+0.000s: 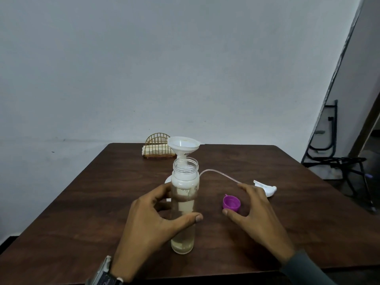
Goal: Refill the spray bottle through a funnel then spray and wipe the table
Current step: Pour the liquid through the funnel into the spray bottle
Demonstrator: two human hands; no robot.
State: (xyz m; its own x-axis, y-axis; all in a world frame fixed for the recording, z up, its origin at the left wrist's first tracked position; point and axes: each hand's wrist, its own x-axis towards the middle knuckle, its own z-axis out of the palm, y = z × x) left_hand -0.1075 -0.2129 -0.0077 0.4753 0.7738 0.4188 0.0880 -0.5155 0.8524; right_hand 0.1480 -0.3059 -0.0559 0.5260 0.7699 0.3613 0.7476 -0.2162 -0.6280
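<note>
We see the spray bottle (184,200) standing upright and uncapped near the middle of the bench (102,202), with the white funnel (183,145) set a little tilted in its mouth. Our left hand (152,223) wraps the bottle, thumb across the front and fingers (160,191) curled behind. Our right hand (257,214) is at 3 o'clock of the bottle, fingers (246,188) spread and holding nothing, just beside the purple cap (231,203), which lies mouth-up. The spray head (267,188) lies at 2 o'clock, its tube (220,173) arcing back toward the bottle's neck. A wire napkin holder (158,148) sits at 12 o'clock by the far edge. Bare wood runs toward the left edge at 9 o'clock; the near edge lies under our wrists.
</note>
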